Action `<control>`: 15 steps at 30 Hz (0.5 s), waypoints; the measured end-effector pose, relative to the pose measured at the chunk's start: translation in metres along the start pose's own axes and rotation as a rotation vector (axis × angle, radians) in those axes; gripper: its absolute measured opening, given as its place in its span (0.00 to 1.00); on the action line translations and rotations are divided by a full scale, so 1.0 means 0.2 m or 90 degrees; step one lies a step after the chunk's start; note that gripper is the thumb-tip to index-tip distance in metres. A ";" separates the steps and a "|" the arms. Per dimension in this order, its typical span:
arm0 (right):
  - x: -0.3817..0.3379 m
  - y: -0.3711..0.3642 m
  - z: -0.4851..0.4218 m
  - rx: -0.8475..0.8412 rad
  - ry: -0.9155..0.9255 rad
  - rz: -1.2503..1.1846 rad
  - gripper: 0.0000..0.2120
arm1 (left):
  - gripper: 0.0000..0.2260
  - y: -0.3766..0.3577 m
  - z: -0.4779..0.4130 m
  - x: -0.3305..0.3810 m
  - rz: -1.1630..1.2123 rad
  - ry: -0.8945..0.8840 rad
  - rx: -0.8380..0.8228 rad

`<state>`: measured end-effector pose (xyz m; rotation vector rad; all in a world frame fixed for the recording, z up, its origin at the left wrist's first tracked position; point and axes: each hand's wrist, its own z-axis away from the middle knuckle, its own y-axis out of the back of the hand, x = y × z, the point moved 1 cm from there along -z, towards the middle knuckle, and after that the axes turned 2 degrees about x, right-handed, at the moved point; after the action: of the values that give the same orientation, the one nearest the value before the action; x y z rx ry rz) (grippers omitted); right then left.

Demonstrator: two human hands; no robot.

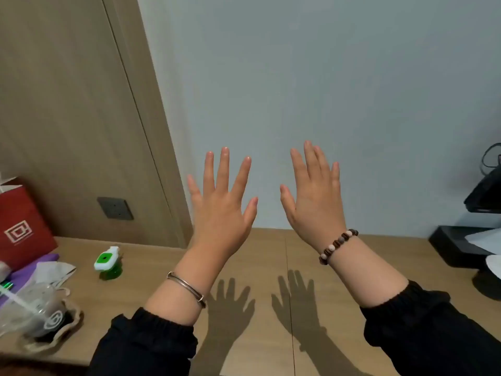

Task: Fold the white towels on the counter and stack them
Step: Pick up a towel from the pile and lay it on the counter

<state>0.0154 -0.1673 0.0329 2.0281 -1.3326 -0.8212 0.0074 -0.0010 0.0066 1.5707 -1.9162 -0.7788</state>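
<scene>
My left hand (221,202) and my right hand (314,191) are both raised above the wooden counter (265,267), backs toward me, fingers straight and spread. Neither hand holds or touches anything. Their shadows fall on the counter below. No white towel shows in this view.
At the left stand a red paper bag (21,229), a purple item (32,267) with crumpled white paper (54,270) on it, a green and white bottle (108,263) and a plastic cup (38,313) with a straw. A black device (471,240) sits at the right edge. A wall outlet (115,208) is behind.
</scene>
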 end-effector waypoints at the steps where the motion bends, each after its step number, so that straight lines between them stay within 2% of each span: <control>1: -0.03 -0.04 0.00 -0.017 0.009 -0.013 0.29 | 0.30 0.01 0.03 -0.02 -0.021 0.027 -0.020; 9: -0.53 -0.41 0.21 -0.222 0.185 -0.154 0.29 | 0.32 0.18 0.55 -0.41 -0.163 0.217 -0.085; 15: -1.21 -0.43 0.57 -0.304 0.376 -0.304 0.28 | 0.31 0.62 1.17 -0.70 -0.316 0.413 -0.138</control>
<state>-0.0957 0.0730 -0.0601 1.9801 -0.2930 -0.5835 -0.2193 0.1788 -0.0708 1.8826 -0.9666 -0.5411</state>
